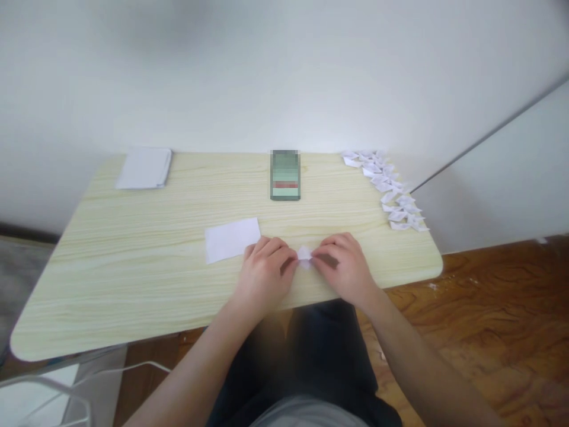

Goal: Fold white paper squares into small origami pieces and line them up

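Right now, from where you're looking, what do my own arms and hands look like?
Your left hand and right hand are both bare, with no glove, and I see no ring on the fingers. The left forearm and right forearm show no sleeve, watch or bracelet. The nails are too blurred to describe.

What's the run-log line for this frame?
left hand: grip on small folded paper | right hand: grip on its other side | paper sheet: flat, by left hand | paper boats: table's right edge
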Available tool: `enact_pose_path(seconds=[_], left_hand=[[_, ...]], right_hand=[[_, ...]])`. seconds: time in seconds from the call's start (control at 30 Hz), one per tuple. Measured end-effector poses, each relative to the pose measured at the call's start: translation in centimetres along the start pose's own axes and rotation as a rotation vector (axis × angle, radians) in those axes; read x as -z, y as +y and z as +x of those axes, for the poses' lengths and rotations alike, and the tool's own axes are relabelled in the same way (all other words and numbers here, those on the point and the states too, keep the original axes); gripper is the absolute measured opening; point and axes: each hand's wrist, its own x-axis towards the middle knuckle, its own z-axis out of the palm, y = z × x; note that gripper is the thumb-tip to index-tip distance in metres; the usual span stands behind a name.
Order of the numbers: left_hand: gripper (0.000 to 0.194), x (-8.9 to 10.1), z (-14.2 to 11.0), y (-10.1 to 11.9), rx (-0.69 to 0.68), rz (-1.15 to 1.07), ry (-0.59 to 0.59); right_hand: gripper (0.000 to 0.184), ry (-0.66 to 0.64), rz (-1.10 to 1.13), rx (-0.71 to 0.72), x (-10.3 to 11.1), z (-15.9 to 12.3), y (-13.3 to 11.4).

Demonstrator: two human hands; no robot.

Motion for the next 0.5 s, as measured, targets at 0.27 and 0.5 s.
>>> enact_pose_path(seconds=[0.27,0.5], left_hand=[[0.017,0.0,-0.2,0.6,0.027,0.081,0.056],[0.017,-0.6,0.1,1.1,0.084,0.095,0.061]], right_hand=[[0.012,-0.065,-0.053,-0.038,0.5,0.6,-0.1],[0.014,-0.112,-0.182,-0.079,0.2,1.1,-0.9]])
